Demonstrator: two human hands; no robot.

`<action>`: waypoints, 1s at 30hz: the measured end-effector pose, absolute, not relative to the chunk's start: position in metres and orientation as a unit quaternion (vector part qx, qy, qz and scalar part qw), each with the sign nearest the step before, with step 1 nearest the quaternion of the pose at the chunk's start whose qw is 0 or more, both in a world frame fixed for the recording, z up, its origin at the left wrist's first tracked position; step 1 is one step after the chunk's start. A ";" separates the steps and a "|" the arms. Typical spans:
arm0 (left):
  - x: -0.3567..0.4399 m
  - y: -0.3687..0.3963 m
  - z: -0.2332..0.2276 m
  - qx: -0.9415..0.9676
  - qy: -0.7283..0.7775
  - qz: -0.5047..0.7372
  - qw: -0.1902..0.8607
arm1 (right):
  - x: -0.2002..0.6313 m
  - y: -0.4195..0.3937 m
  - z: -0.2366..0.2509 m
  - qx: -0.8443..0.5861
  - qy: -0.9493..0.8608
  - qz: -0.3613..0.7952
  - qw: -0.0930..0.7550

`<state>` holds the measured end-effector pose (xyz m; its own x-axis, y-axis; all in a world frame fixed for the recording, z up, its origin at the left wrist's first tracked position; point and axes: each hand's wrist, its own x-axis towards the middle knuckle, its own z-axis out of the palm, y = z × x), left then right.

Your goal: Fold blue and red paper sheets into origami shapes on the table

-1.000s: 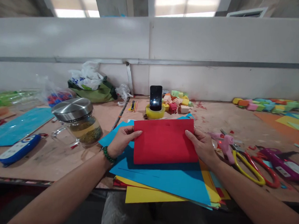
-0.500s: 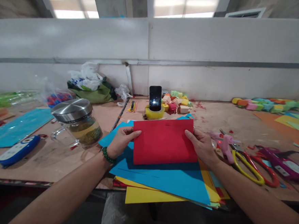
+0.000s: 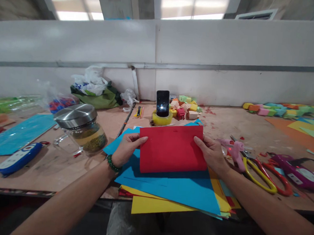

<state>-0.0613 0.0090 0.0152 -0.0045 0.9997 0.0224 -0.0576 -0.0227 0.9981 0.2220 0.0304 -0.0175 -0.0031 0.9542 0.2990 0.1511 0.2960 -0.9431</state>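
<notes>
A red sheet of paper (image 3: 173,151) is held up in front of me, tilted over a stack of coloured paper. My left hand (image 3: 129,147) pinches its left edge, thumb on the near face and fingers behind. On the opposite edge, my right hand (image 3: 211,151) grips in the same way. The lower edge of the red sheet looks curved or folded over. Beneath it lies a blue sheet (image 3: 173,190) on top of the stack, with a yellow sheet (image 3: 158,207) sticking out at the front. A green bead bracelet (image 3: 113,163) circles my left wrist.
To the left stand a lidded glass mug (image 3: 88,137) and a blue-and-white power strip (image 3: 19,158). On the right lie a pink glue gun (image 3: 236,151), scissors (image 3: 260,178) and a purple power strip (image 3: 301,172). A phone (image 3: 162,103) leans behind a yellow tape roll (image 3: 162,119). Small paper boxes (image 3: 186,108) sit behind.
</notes>
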 end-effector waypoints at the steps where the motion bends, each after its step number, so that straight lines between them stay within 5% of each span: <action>1: -0.062 0.009 0.015 0.493 0.480 0.519 0.507 | 0.222 0.030 -0.017 -0.461 -0.600 0.373 0.537; 30: -0.062 0.008 0.014 0.525 0.469 0.529 0.474 | 0.221 0.028 -0.014 -0.454 -0.600 0.370 0.544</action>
